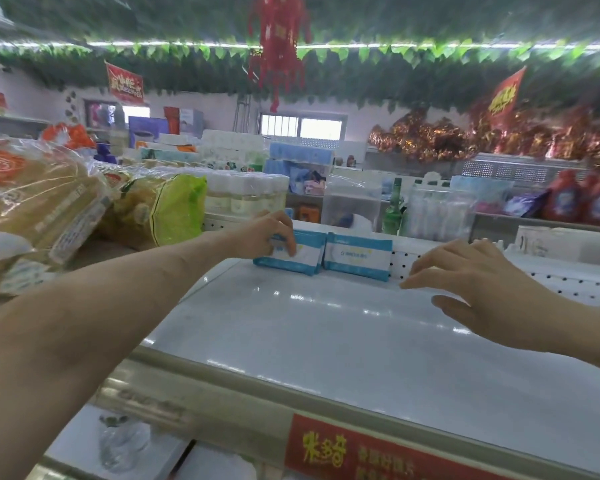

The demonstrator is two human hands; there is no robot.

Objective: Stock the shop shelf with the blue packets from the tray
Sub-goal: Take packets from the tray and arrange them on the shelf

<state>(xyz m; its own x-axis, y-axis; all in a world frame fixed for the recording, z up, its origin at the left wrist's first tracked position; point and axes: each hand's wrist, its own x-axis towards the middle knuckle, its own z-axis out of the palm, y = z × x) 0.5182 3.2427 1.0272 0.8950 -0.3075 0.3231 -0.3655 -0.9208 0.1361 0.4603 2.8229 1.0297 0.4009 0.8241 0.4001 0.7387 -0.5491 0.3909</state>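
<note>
A blue packet [309, 251] stands at the back of the white shelf [326, 334], its left end held in the left grip [269, 233], fingers curled round it. A second blue packet [359, 256] stands just right of it. The right grip [471, 278] hovers nearby, wide, holding nothing.

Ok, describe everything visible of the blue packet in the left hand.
The blue packet is a glossy pouch, blue-edged with a white front panel, print unreadable. It stands on its long edge at the back of the white shelf. The left hand grips its left end; a second packet stands just right of it.
</note>
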